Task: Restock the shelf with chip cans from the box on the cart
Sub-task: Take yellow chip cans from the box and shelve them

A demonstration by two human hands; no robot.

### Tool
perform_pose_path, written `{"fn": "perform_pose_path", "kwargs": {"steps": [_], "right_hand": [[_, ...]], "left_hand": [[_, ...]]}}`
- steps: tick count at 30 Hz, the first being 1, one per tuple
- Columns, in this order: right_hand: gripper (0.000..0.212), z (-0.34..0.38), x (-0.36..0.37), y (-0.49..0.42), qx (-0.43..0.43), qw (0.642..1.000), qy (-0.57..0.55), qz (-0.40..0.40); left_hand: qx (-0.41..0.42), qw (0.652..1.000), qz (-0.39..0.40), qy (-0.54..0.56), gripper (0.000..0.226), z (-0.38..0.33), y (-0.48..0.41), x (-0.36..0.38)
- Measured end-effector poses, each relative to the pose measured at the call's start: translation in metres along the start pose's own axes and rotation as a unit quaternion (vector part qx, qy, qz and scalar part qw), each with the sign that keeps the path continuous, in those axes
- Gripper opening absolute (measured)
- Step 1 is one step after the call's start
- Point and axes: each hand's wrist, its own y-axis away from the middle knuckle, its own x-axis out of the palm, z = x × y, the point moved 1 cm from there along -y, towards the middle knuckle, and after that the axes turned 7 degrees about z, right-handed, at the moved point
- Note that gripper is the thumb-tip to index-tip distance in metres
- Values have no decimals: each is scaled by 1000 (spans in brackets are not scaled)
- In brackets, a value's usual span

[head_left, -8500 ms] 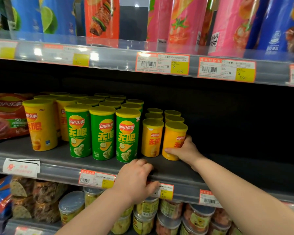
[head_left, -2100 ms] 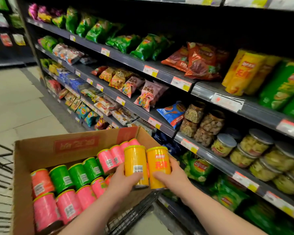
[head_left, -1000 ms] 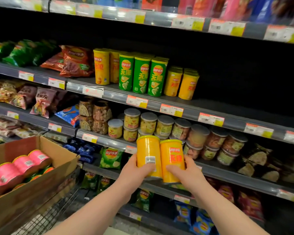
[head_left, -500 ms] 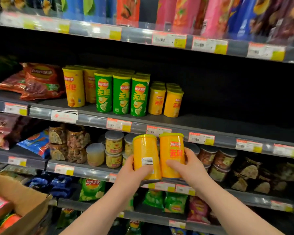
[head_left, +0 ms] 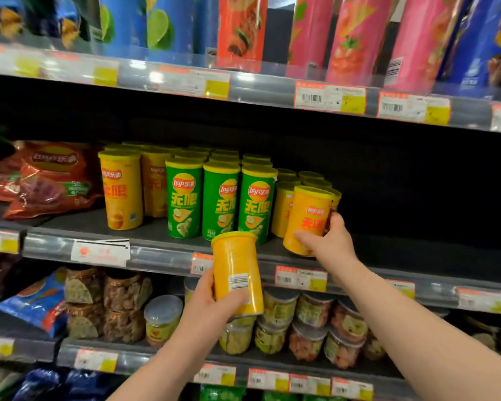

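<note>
Right hand up at the middle shelf, fingers and thumb wrapped round the lower half of the right-hand can, a short yellow one with its logo facing out. Its top leans a touch to the right. It sits at the front edge, just right of the row of short yellow cans (its lid overlaps the ones behind). Is its base down on the shelf board? The hand covers that corner, so I cannot tell.

Left hand lower and nearer the camera, gripping the left-hand can round its bottom end. Barcode toward us, nearly upright, lid about level with the shelf's front rail. That can is in the air in front of the shelf, apart from it.

On the shelf, three green cans stand in front with more behind. Tall yellow cans stand to their left, and red chip bags lie at the far left. On the shelf above, tall tubes in blue, red and pink. Below, clear lidded jars stacked in rows, with price tags along the rail.
</note>
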Motion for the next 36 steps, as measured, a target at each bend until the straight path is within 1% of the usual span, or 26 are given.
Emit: {"fn": "perform_pose_path", "kwargs": {"steps": [6,9,13,14,17,18,22,24,27,28,29,31,32,33,34,36], "right_hand": [[78,-6,20,-17,2,999,36,12],[80,-10,23,-20,13,997,79,13],[85,-11,23,-23,12,994,104,18],[87,-11,23,-24,10,994,108,19],[90,-11,23,-29,7,993,112,27],[90,-11,23,-31,8,993,115,31],[83,-13,21,-36,18,992,120,48],[83,-15,18,-37,22,991,117,61],[92,-19,12,-34,-3,995,86,58],[90,-21,8,-31,-19,996,70,48],[84,-21,4,-28,-35,997,56,39],[59,-18,-6,-20,-64,997,38,37],[44,-16,-12,-15,-71,996,20,54],[30,-13,-17,-10,-67,994,-2,86],[21,-11,-21,-5,-51,989,-22,134],[22,-11,-28,5,-3,967,-67,247]], "left_hand": [[1,1000,3,2,40,2,-19,-14],[1,1000,12,6,46,3,-23,-14],[-7,1000,27,-1,56,3,-27,-9],[-9,1000,29,-2,55,3,-28,-8],[-5,1000,28,10,42,2,-30,-3],[-4,1000,29,10,43,2,-31,-1],[4,1000,29,-1,71,-1,-32,7],[8,1000,25,3,77,-1,-33,11],[17,999,28,13,78,-2,-32,20],[21,999,29,16,78,-2,-32,24],[26,999,31,20,78,-3,-32,29],[37,998,40,19,74,-6,-33,41],[42,998,47,16,73,-7,-34,48],[46,997,53,13,73,-8,-36,54],[50,997,64,11,73,-9,-38,61],[62,994,93,7,68,-12,-42,76]]}}
